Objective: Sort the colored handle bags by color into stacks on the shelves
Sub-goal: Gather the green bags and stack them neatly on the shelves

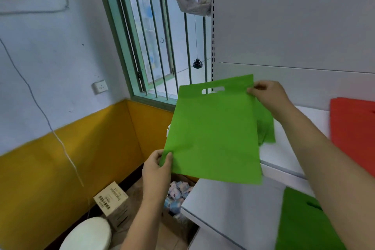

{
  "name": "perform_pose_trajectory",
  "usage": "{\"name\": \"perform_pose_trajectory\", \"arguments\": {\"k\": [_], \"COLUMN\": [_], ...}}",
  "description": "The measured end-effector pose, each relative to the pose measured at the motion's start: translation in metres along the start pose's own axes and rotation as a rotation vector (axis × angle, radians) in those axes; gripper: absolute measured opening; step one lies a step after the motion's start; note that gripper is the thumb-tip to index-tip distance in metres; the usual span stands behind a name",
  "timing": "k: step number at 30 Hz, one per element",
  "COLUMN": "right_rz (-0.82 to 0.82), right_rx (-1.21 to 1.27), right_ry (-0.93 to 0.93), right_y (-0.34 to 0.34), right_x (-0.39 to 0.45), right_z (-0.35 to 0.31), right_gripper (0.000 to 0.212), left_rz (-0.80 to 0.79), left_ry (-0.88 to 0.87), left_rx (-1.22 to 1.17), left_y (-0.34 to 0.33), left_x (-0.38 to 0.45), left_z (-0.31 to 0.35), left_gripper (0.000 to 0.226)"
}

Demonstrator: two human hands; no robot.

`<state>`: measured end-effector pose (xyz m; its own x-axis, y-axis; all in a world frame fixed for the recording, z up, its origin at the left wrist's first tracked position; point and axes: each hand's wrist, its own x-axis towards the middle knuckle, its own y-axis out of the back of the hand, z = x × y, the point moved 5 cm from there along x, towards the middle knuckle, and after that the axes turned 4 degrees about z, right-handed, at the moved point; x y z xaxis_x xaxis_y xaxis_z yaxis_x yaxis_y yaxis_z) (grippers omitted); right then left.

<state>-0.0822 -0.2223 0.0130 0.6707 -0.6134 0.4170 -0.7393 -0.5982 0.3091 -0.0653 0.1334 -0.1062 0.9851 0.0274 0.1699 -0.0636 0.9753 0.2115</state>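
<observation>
- Green nonwoven bag [213,130] is what you have in hand: flat, handle cut-out at the top, held in the air over the left end of the upper shelf [284,154].
- Your left hand [157,168] pinches its lower left corner, thumb on the front face and fingers behind.
- Your right hand [267,95] pinches the top right corner, just beside the handle slot.
- Behind the bag, on the upper shelf, lies a green stack [265,128], partly hidden by the bag you hold; the two look close, but you cannot tell whether they touch.
- Red stack [353,136] sits further right on the same shelf, well apart from the green one.
- More green bags [300,221] lie on the lower shelf [233,205], probably the unsorted supply.
- Judged step: placing this green bag on the green stack.
- Next move calls for carrying the bag right and back, keeping it flat, squaring its edges with the stack, then loosening both pinches.
- Keep it off the red stack.
</observation>
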Motion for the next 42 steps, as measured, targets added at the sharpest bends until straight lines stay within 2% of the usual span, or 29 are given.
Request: {"name": "perform_pose_trajectory", "arguments": {"k": [3,7,12,14,16,19,21,24,27,30,34,36,40,42], "right_rz": [-0.01,-0.019,-0.238,-0.275,-0.297,-0.317,-0.266,-0.197,-0.119,-0.097,-0.095,-0.103,-0.138,-0.095], "right_rx": [-0.111,-0.312,-0.469,-0.514,-0.475,-0.391,-0.349,-0.277,-0.197,-0.193,-0.145,-0.142,-0.177,-0.174], "right_ry": [0.029,0.054,0.005,-0.048,-0.154,-0.366,-0.534,-0.713,-0.817,-0.866,-0.957,-1.003,-0.978,-0.94], "right_y": [0.006,0.014,0.03,0.045,0.065,0.098,0.125,0.163,0.2,0.226,0.235,0.234,0.229,0.226], "right_x": [-0.044,-0.121,-0.212,-0.241,-0.263,-0.288,-0.296,-0.297,-0.291,-0.282,-0.264,-0.259,-0.246,-0.234], "right_z": [-0.017,-0.029,0.0,0.021,0.052,0.116,0.163,0.229,0.289,0.344,0.411,0.44,0.485,0.506], "right_gripper": [0.005,0.011,0.014,0.023,0.028,0.023,0.009,0.018,0.022,0.022,0.011,0.015,0.018,0.019], "left_rz": [-0.039,-0.082,-0.171,-0.234,-0.297,-0.361,-0.376,-0.416,-0.482,-0.531,-0.485,-0.469,-0.408,-0.401], "left_ry": [0.053,0.113,0.176,0.214,0.244,0.251,0.285,0.351,0.412,0.491,0.594,0.627,0.649,0.652], "left_rx": [-0.013,0.082,0.141,0.126,0.13,0.179,0.19,0.193,0.238,0.238,0.197,0.182,0.196,0.186], "left_y": [0.017,0.031,0.015,0.005,-0.007,-0.025,-0.04,-0.077,-0.125,-0.178,-0.238,-0.265,-0.31,-0.331], "left_x": [-0.021,-0.054,-0.117,-0.148,-0.174,-0.203,-0.218,-0.233,-0.25,-0.263,-0.271,-0.274,-0.268,-0.26], "left_z": [-0.022,-0.059,-0.1,-0.119,-0.135,-0.15,-0.154,-0.165,-0.175,-0.183,-0.222,-0.242,-0.274,-0.287], "left_gripper": [0.007,0.009,0.006,0.005,0.006,0.011,0.008,0.014,0.022,0.02,0.019,0.017,0.012,0.015]}}
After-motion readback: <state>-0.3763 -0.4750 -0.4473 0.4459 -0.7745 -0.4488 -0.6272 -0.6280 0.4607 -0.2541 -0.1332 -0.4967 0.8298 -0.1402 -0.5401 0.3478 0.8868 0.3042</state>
